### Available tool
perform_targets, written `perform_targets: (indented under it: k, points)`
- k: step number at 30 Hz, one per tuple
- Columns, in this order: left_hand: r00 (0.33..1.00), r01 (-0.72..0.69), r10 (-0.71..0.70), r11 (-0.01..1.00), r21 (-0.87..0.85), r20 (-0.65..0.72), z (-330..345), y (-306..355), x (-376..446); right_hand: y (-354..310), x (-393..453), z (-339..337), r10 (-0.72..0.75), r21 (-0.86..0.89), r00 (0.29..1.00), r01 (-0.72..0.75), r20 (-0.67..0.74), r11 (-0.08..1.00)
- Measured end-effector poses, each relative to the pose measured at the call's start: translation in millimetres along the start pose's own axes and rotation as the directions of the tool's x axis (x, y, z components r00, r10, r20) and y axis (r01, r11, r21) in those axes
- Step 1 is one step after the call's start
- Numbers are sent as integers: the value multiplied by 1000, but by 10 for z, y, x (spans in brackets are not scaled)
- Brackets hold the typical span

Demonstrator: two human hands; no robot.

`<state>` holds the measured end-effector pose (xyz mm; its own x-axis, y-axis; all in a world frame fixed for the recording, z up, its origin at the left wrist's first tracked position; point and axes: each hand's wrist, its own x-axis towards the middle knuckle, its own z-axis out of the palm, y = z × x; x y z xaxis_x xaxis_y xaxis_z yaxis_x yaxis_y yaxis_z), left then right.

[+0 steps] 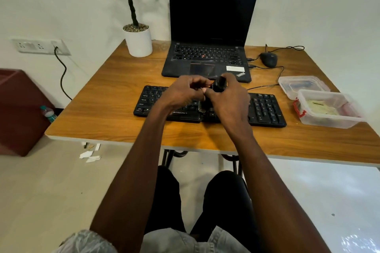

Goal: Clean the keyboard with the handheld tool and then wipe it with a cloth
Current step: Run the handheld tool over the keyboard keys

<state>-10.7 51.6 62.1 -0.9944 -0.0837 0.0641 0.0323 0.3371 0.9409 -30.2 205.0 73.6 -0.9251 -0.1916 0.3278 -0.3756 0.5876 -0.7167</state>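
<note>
A black keyboard point(265, 109) lies on the wooden table point(115, 113) in front of me. My right hand point(230, 100) grips a small black handheld tool point(219, 84) above the keyboard's middle; pale bristles point(202, 108) show below it. My left hand point(183, 92) is close beside it with curled fingers, pinching at the tool's left side; what it pinches is too small to tell. A pale cloth-like thing point(320, 108) lies inside a clear plastic box point(329, 121) at the right.
An open black laptop point(207, 55) stands behind the keyboard. A mouse point(269, 59) with cables lies at the back right, a box lid point(302, 85) beside it. A potted plant point(138, 41) stands at the back left. A maroon bin point(18, 109) sits on the floor at left.
</note>
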Motion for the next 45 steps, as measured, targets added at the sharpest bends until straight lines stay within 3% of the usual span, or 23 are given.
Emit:
perform_targets:
  k: [4, 11, 13, 15, 17, 21, 25, 27, 32, 37, 41, 45]
  points:
    - [999, -7, 9, 999, -41, 39, 52, 41, -158, 35, 24, -8, -30, 22, 997, 28, 70, 999]
    - [988, 100, -85, 989, 112, -129, -302, -108, -199, 36, 105, -79, 6, 51, 994, -12, 110, 999]
    - [925, 185, -101, 962, 202, -368, -593, -281, -242, 46, 136, -91, 8, -23, 990, -5, 140, 1000]
    - [794, 280, -117, 941, 188, -596, -795, -502, -267, 0, 139, -64, -35, -91, 985, 51, 171, 995]
    - [714, 319, -159, 941, 115, -682, -826, -695, -256, -95, 111, -1, -74, -82, 966, 97, 248, 992]
    - [653, 283, -235, 957, -56, -720, -798, -917, -242, -264, 75, 146, -143, 26, 868, 149, 475, 989]
    - [636, 228, -308, 951, -209, -708, -913, -997, -228, -242, 179, 123, -172, -117, 935, 217, 309, 969]
    - [642, 212, -299, 954, -212, -706, -932, -1019, -222, -241, 217, 136, -177, -106, 925, 224, 335, 969]
    - [640, 196, -252, 967, -163, -726, -889, -1041, -216, -327, 224, 310, -267, 34, 805, 295, 529, 955]
    - [645, 181, -208, 977, -117, -735, -883, -1075, -236, -279, 369, 340, -179, 79, 867, 161, 464, 984]
    - [637, 185, -177, 980, -74, -750, -857, -1075, -226, -311, 348, 412, -183, 89, 816, 161, 548, 983]
    - [647, 169, -154, 984, -56, -747, -861, -1081, -232, -485, 209, 530, -298, 239, 767, 192, 568, 952]
